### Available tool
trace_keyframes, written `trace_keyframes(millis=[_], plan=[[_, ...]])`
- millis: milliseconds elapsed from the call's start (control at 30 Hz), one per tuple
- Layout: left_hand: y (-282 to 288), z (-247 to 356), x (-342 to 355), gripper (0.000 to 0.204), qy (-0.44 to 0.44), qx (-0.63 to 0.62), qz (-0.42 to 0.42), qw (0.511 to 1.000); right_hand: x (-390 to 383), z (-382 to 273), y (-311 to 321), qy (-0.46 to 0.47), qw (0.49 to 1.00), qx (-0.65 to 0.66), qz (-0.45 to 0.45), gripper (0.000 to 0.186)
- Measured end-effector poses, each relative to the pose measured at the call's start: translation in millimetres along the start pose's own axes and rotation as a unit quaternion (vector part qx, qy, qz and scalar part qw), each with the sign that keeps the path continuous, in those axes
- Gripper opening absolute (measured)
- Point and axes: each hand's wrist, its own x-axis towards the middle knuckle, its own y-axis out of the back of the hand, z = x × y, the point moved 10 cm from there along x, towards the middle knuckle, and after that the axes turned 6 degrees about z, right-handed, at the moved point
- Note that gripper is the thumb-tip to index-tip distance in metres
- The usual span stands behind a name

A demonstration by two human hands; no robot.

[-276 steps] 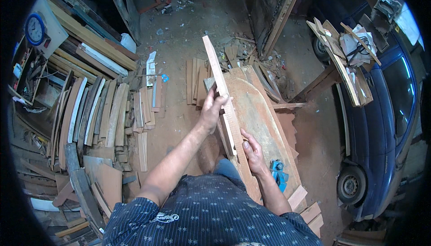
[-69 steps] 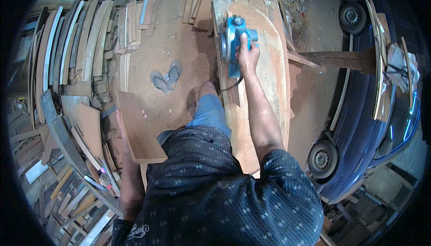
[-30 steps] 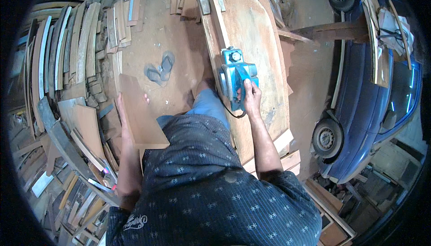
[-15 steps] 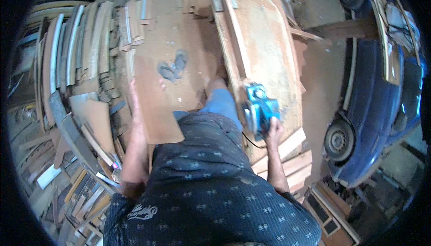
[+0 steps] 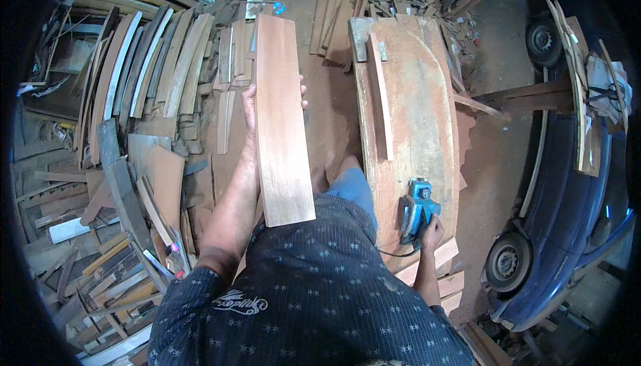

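Observation:
A long, flat wooden board (image 5: 284, 125) stretches away in front of my torso, its smooth broad face toward me. My left hand (image 5: 250, 109) is closed around it from beneath, the thumb side along the left edge and fingertips curling past the right edge. Over on the right, my right hand (image 5: 433, 232) grips the rear handle of a blue electric planer (image 5: 421, 204). The planer rests on the near part of a wooden workbench (image 5: 427, 125), and its dark cord trails off the bench toward me.
A narrow wooden strip (image 5: 380, 99) lies lengthwise on the bench. Stacked planks (image 5: 143, 65) and offcuts crowd the left side. Light boards (image 5: 434, 262) stick out by the near end of the bench. A blue vehicle (image 5: 557, 206) stands to the right.
The board has been raised and turned, so its broad face shows more fully. My view has shifted, and the sandals on the floor are no longer visible. My right hand stays on the planer.

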Motion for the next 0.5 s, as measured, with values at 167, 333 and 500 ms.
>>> trace_keyframes(millis=[167,333,500], plan=[[-56,-24,8,0.089,0.019,-0.002,-0.039,0.999,6,-135,-20,0.147,0.983,-0.111,-0.006,0.033],[-60,-43,23,0.091,-0.039,0.19,0.002,0.981,-35,-261,-103,0.047,0.954,0.128,-0.266,0.042],[-81,-78,12,0.089,-0.089,0.268,0.093,0.955,-85,-348,-150,0.05,0.908,0.253,-0.33,0.055]])
